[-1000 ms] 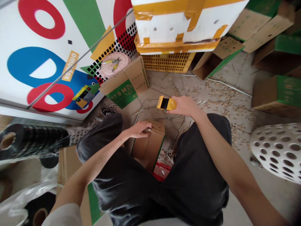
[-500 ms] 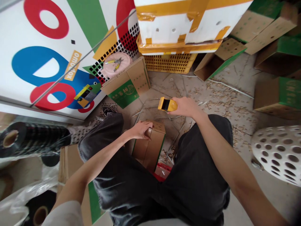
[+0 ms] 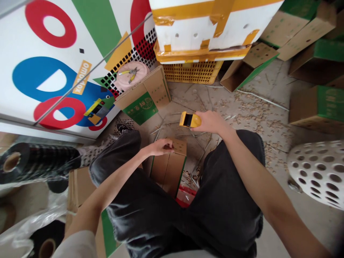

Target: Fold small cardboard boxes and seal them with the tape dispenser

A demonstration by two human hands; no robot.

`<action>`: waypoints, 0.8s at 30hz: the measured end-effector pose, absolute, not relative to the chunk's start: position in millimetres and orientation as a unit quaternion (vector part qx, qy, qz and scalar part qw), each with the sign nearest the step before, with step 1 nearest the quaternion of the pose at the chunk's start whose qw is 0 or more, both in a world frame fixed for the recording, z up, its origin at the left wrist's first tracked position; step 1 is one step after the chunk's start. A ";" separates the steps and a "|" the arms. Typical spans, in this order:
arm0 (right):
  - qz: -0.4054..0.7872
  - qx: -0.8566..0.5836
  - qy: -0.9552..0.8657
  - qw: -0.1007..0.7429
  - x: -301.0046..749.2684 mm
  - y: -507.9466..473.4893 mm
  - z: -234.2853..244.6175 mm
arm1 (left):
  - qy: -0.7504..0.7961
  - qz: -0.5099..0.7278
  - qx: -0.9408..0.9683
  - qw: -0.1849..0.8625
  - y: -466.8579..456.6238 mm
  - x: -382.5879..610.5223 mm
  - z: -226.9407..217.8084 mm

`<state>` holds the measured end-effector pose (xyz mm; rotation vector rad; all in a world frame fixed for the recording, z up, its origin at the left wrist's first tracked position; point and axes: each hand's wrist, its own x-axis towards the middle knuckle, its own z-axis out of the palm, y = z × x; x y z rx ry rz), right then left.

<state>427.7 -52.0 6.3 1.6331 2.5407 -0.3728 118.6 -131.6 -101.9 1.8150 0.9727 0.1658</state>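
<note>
A closed brown cardboard box (image 3: 168, 168) with green edges and small holes in its top stands on the floor between my knees. My left hand (image 3: 160, 147) is at the box's top edge with fingers curled and thumb and fingertips drawn together; whatever they pinch, if anything, is too small to make out. Beyond the box and to its right, my right hand (image 3: 211, 122) grips a yellow tape dispenser (image 3: 190, 120) with a black middle part. The dispenser is held above the floor, apart from the box.
A folded carton (image 3: 146, 96) leans ahead, beside a pink round-topped stool (image 3: 131, 77) with yellow-handled pliers (image 3: 130, 74). Behind stand a yellow crate (image 3: 190, 72) and a taped white foam box (image 3: 199, 34). Open cartons (image 3: 303, 105) and a white perforated basket (image 3: 318, 172) lie right; black film rolls (image 3: 40, 159) left.
My left hand's fingers, earlier spread on the box's top, have curled together at its edge. My right hand still holds the tape dispenser in nearly the same place.
</note>
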 end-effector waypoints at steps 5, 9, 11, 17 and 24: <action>-0.121 0.528 0.838 0.061 426.2 -52.0 9.0 | 0.470 -0.028 0.724 0.504 -124.4 111.5 -107.0; -0.122 0.531 0.836 0.070 425.4 -52.1 11.5 | 0.472 -0.091 0.734 0.480 -119.9 109.2 -105.2; -0.122 0.532 0.835 0.074 425.2 -53.1 13.4 | 0.455 -0.093 0.757 0.460 -119.4 109.7 -105.9; -0.125 0.533 0.834 0.069 426.2 -56.1 17.8 | 0.428 -0.117 0.792 0.419 -108.6 104.2 -115.9; -0.123 0.532 0.835 0.064 429.2 -57.2 17.1 | 0.438 -0.193 0.821 0.311 -83.6 125.6 -137.1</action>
